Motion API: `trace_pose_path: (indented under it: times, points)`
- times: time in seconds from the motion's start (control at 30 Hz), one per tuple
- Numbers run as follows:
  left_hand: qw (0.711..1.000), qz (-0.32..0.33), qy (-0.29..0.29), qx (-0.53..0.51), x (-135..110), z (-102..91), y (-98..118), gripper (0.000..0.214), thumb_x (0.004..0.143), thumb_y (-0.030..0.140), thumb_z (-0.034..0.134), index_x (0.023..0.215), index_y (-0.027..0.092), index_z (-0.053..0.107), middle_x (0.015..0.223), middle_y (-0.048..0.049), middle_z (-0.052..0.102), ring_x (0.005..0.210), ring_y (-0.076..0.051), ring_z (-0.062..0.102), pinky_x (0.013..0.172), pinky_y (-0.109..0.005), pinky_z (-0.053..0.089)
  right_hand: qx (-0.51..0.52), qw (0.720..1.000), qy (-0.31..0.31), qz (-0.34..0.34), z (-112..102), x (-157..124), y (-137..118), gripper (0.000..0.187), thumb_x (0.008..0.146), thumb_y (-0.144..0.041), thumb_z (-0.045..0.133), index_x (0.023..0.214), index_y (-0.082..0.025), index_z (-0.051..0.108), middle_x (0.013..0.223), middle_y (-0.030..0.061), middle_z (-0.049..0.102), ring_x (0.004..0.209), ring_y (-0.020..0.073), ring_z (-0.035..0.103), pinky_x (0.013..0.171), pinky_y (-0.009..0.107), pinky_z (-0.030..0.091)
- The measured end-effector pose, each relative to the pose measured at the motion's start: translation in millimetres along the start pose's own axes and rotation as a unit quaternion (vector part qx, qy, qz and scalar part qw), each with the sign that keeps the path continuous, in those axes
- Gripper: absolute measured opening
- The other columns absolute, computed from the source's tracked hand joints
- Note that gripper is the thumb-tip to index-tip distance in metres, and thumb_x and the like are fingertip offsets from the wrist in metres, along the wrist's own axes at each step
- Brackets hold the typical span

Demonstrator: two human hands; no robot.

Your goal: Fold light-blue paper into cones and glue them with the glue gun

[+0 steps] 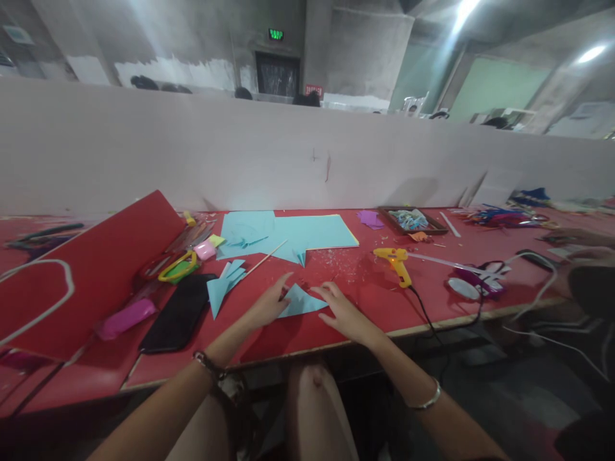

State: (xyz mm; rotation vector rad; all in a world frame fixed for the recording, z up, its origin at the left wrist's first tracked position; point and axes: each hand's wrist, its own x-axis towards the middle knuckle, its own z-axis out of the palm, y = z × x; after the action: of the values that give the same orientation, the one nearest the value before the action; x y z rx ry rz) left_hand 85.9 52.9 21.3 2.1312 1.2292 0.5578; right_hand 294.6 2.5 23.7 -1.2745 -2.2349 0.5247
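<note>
A small folded light-blue paper piece (302,301) lies on the red table (365,301) between my hands. My left hand (269,304) rests on its left edge with fingers stretched flat. From the other side my right hand (342,312) presses on its right corner, fingers also stretched out. Another folded blue paper shape (225,285) lies just to the left, beside a thin wooden stick (266,257). Larger light-blue sheets (298,232) lie further back.
A black phone (179,314), a pink case (125,319), a red board (96,269) and yellow-handled scissors (179,266) sit at left. A yellow glue gun (396,261) with its cord lies right. A tray (410,221) of scraps stands behind; a white partition (288,153) backs the table.
</note>
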Motion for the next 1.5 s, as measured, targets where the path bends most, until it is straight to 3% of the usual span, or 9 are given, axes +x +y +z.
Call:
trace_pose_path:
  times: [0.13, 0.27, 0.47, 0.57, 0.73, 0.97, 1.2, 1.37, 1.5]
  points:
    - [0.998, -0.033, 0.001, -0.058, 6, -14.3, -6, 0.056, 0.08, 0.017, 0.039, 0.133, 0.011, 0.023, 0.095, -0.0091, 0.061, 0.078, -0.014, 0.06, 0.068, -0.029, 0.05, -0.026, 0.999, 0.024, -0.01, 0, 5, -2, 0.047, 0.076, -0.007, 0.048, 0.122, -0.019, 0.045, 0.127, 0.012, 0.035, 0.105, 0.0173, 0.05, 0.089, 0.032, 0.044]
    - [0.996, -0.038, -0.01, -0.083, 7, -30.2, 0, 0.055, 0.082, 0.019, 0.038, 0.134, 0.01, 0.023, 0.092, -0.0087, 0.064, 0.079, -0.013, 0.061, 0.07, -0.028, 0.049, -0.037, 0.991, 0.118, -0.045, -6, 17, -5, 0.022, 0.086, -0.018, 0.041, 0.098, -0.017, 0.059, 0.107, 0.0099, 0.049, 0.092, 0.0163, 0.055, 0.083, 0.031, 0.045]
    - [0.999, 0.01, 0.002, -0.032, 8, -55.8, 38, 0.034, 0.081, 0.029, 0.043, 0.11, 0.015, 0.054, 0.111, -0.0099, 0.06, 0.103, -0.019, 0.053, 0.085, -0.032, 0.042, -0.072, 0.983, 0.141, -0.089, -31, 39, -17, 0.021, 0.089, -0.023, 0.04, 0.082, -0.017, 0.059, 0.083, 0.0057, 0.057, 0.082, 0.0159, 0.053, 0.075, 0.027, 0.041]
    - [0.978, 0.111, 0.028, 0.172, 6, -61.2, 64, 0.028, 0.085, 0.031, 0.038, 0.099, 0.019, 0.06, 0.1, -0.0053, 0.065, 0.094, -0.017, 0.057, 0.081, -0.029, 0.042, -0.054, 0.988, 0.107, -0.095, -38, 50, -24, 0.018, 0.088, -0.023, 0.042, 0.082, -0.018, 0.058, 0.079, 0.0039, 0.059, 0.075, 0.0144, 0.053, 0.068, 0.024, 0.039]
    - [0.93, 0.095, 0.075, 0.347, 4, -52.6, 84, 0.024, 0.083, 0.024, 0.037, 0.081, 0.015, 0.059, 0.066, -0.0063, 0.064, 0.064, -0.018, 0.059, 0.063, -0.028, 0.04, 0.038, 0.992, 0.095, -0.077, -44, 59, -38, 0.017, 0.085, -0.024, 0.046, 0.073, -0.017, 0.056, 0.067, -0.0005, 0.056, 0.062, 0.0111, 0.049, 0.059, 0.021, 0.034]
    - [0.899, 0.063, 0.137, 0.411, -2, -50.4, 73, 0.025, 0.079, 0.023, 0.037, 0.07, 0.018, 0.06, 0.056, -0.0057, 0.061, 0.056, -0.018, 0.057, 0.053, -0.025, 0.032, 0.143, 0.985, 0.094, -0.038, -51, 59, -42, 0.023, 0.083, -0.031, 0.047, 0.066, -0.017, 0.051, 0.057, -0.0042, 0.046, 0.053, 0.0082, 0.04, 0.053, 0.02, 0.03]
    - [0.882, -0.01, 0.16, 0.443, -18, -87.7, 36, 0.021, 0.076, 0.025, 0.041, 0.065, 0.02, 0.058, 0.053, -0.004, 0.059, 0.053, -0.018, 0.055, 0.047, -0.024, 0.024, 0.126, 0.977, 0.175, 0.006, -71, 55, -11, 0.021, 0.081, -0.032, 0.047, 0.064, -0.018, 0.047, 0.055, -0.0053, 0.04, 0.05, 0.008, 0.034, 0.05, 0.02, 0.028]
    - [0.943, -0.015, 0.166, 0.288, -14, -89.3, 40, 0.032, 0.086, 0.033, 0.03, 0.089, 0.02, 0.059, 0.084, -0.0037, 0.067, 0.073, -0.017, 0.059, 0.057, -0.023, 0.035, 0.133, 0.982, 0.131, -0.022, -66, 59, -11, 0.021, 0.081, -0.03, 0.046, 0.065, -0.017, 0.048, 0.06, -0.0034, 0.046, 0.055, 0.009, 0.04, 0.054, 0.02, 0.032]
    - [0.981, 0.069, 0.034, 0.177, -4, -76.7, 49, 0.036, 0.085, 0.041, 0.034, 0.081, 0.018, 0.061, 0.076, -0.0015, 0.065, 0.068, -0.014, 0.056, 0.06, -0.022, 0.036, 0.139, 0.985, 0.091, -0.045, -57, 66, -15, 0.021, 0.083, -0.031, 0.045, 0.068, -0.017, 0.052, 0.062, -0.0024, 0.05, 0.056, 0.0091, 0.043, 0.055, 0.02, 0.033]
